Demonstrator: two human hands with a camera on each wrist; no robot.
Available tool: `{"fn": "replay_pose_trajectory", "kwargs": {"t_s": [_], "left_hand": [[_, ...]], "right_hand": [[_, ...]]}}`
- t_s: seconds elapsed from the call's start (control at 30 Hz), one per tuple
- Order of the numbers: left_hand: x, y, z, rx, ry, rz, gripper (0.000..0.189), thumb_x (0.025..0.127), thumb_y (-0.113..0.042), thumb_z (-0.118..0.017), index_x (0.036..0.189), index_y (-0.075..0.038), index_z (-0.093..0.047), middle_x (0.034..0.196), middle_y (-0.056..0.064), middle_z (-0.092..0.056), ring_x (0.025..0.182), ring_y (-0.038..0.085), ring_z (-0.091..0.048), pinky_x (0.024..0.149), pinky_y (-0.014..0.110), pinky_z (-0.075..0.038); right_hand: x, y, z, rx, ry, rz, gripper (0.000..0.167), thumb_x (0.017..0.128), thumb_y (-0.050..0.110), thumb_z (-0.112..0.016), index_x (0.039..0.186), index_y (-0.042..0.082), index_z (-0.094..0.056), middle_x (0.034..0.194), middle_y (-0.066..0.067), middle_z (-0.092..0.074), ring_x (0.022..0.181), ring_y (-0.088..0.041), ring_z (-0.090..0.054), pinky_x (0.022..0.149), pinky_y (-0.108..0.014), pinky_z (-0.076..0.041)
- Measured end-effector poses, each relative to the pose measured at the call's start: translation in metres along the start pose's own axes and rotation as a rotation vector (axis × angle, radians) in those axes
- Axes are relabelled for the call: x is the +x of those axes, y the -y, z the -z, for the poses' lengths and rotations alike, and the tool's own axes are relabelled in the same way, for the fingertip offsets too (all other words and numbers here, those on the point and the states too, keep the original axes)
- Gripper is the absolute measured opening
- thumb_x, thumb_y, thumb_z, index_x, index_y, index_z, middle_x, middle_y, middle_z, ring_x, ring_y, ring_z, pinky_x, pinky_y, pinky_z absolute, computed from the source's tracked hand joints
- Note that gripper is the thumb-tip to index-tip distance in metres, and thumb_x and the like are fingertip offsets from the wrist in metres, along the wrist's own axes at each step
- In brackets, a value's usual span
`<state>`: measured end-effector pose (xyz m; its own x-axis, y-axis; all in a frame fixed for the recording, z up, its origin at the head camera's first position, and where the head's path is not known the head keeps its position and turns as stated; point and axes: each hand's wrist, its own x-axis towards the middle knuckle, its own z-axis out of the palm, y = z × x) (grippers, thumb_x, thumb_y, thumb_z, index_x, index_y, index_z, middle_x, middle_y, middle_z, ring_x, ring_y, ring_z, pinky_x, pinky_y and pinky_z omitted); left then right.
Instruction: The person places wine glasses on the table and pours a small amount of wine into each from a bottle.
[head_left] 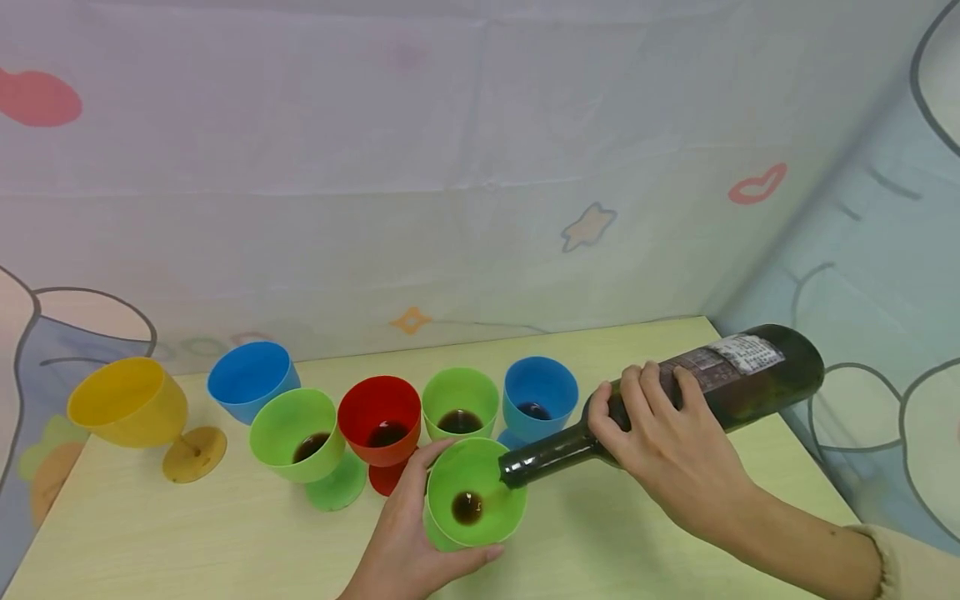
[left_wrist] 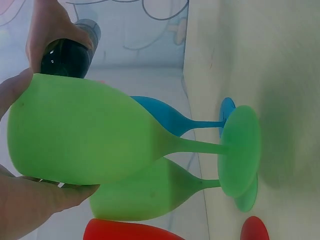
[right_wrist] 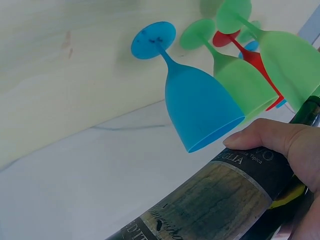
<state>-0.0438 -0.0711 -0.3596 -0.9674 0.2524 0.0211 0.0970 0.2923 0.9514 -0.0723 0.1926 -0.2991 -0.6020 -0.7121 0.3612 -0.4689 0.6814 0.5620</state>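
My left hand grips the bowl of a green plastic goblet at the front, its thumb and fingers on opposite sides. A little dark liquid lies in the bottom of this bowl. My right hand holds a dark glass wine bottle round its body, tilted with the neck pointing down to the left. The bottle's mouth overlaps the right rim of the held goblet in the head view. In the left wrist view the goblet's foot shows close by the table. The bottle's label faces the right wrist camera.
Behind the held goblet stand a blue goblet, a second green one, a red one and another green one, each with dark liquid inside. Farther left are a blue goblet and a yellow goblet on the table.
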Motion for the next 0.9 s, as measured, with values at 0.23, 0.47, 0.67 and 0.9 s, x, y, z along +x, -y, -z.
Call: {"fn": "replay_pose_trajectory", "kwargs": {"t_s": [0.23, 0.47, 0.67, 0.9], "left_hand": [[0.0008, 0.0019, -0.0003, -0.003, -0.002, -0.001, 0.088, 0.059, -0.027, -0.086, 0.130, -0.021, -0.035, 0.119, -0.005, -0.050, 0.110, 0.019, -0.046, 0.088, 0.046, -0.041], [0.0005, 0.0025, -0.0003, -0.009, -0.007, 0.001, 0.088, 0.059, -0.028, -0.086, 0.130, -0.022, -0.035, 0.119, -0.005, -0.050, 0.110, 0.019, -0.046, 0.088, 0.047, -0.040], [0.0006, 0.0028, -0.0001, -0.018, -0.002, 0.003, 0.088, 0.059, -0.028, -0.086, 0.131, -0.022, -0.035, 0.119, -0.004, -0.050, 0.111, 0.019, -0.046, 0.089, 0.047, -0.040], [0.0006, 0.0037, 0.0004, -0.019, -0.011, -0.001, 0.088, 0.059, -0.028, -0.086, 0.130, -0.021, -0.036, 0.119, -0.005, -0.050, 0.110, 0.019, -0.046, 0.088, 0.046, -0.040]], "right_hand": [[0.0001, 0.0004, 0.0004, -0.011, 0.003, 0.002, 0.069, 0.051, 0.015, -0.084, 0.105, 0.000, -0.044, 0.094, -0.030, -0.052, 0.087, -0.042, -0.051, 0.071, -0.053, -0.045], [0.0010, 0.0002, 0.0007, -0.016, -0.001, 0.001, 0.068, 0.051, 0.014, -0.084, 0.104, 0.000, -0.044, 0.093, -0.029, -0.052, 0.086, -0.042, -0.051, 0.070, -0.053, -0.045], [0.0011, 0.0003, 0.0009, -0.016, -0.005, 0.001, 0.069, 0.049, 0.014, -0.084, 0.104, 0.000, -0.044, 0.093, -0.029, -0.052, 0.086, -0.042, -0.052, 0.070, -0.053, -0.045], [0.0013, 0.0006, 0.0006, -0.021, -0.006, -0.001, 0.068, 0.050, 0.015, -0.084, 0.104, 0.000, -0.044, 0.093, -0.030, -0.052, 0.086, -0.042, -0.052, 0.070, -0.053, -0.045]]}}
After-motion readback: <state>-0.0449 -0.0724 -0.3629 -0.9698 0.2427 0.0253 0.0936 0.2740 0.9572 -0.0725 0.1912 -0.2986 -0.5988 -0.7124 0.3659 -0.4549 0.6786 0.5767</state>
